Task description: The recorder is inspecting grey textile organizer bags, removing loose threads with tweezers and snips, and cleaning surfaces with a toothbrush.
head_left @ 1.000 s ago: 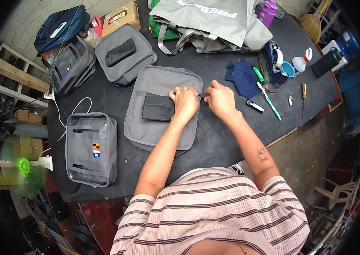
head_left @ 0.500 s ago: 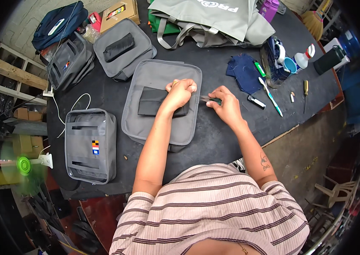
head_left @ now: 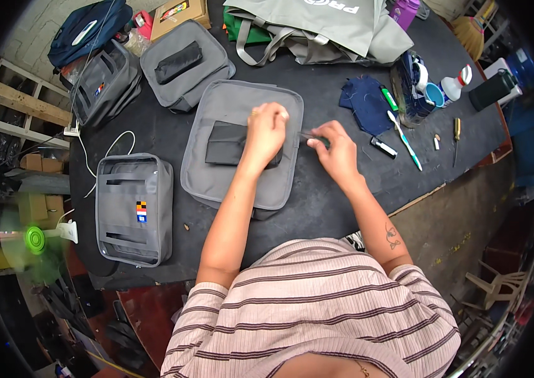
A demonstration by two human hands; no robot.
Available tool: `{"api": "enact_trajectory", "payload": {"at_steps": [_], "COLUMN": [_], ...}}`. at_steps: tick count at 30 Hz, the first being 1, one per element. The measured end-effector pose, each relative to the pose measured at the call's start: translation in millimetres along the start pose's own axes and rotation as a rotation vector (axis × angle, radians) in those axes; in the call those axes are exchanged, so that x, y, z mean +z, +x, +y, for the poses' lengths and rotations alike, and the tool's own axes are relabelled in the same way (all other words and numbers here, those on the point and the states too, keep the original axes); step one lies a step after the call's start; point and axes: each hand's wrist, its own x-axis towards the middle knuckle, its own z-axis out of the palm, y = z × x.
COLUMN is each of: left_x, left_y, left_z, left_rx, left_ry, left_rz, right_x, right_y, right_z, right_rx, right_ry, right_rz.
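A grey fabric bag [head_left: 216, 186] with grey edge binding lies flat before me, a black folded pouch [head_left: 223, 142] on top of it. My left hand [head_left: 266, 135] is over the bag's right half, covering part of the pouch. Its fingers are curled together; whatever is in them is too small or hidden to make out. By the bag's right edge, my right hand [head_left: 337, 153] is closed around small thread snips [head_left: 307, 135]. Their narrow blades point left at the edge binding, and the handles are mostly hidden in my fingers.
A clear-fronted grey bag [head_left: 134, 211] stands at left; more grey bags [head_left: 185, 66] lie behind. Rightward are navy cloth [head_left: 363, 104], a toothbrush [head_left: 406, 142], a lighter [head_left: 383, 147], a screwdriver [head_left: 457, 140] and a spray bottle [head_left: 455, 87]. Large grey totes [head_left: 317, 38] fill the back.
My left hand has lifted slightly away from me, fingers still curled. The snips have turned a little in my right hand at the bag's edge. The whole view has shifted slightly.
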Motion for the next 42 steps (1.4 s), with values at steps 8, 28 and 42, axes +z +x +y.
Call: {"api": "enact_trajectory", "payload": {"at_steps": [8,28,42], "left_x": [-32,-21,-9], "left_y": [-55,-73,-77], "left_z": [44,37,39], "left_rx": [0.056,0.176,0.225], "left_ry": [0.239,0.471,0.626], "left_rz": [-0.169,-0.196,-0.174], "right_x": [15,-26,-12], "right_y": [-34,-24,-32], "right_z": [6,-36,-28], "right_rx": [0.617,-0.037,-0.254], "right_ry": [1.072,-0.218,-0.288], "right_rz": [-0.457,-0.388,-0.201]}}
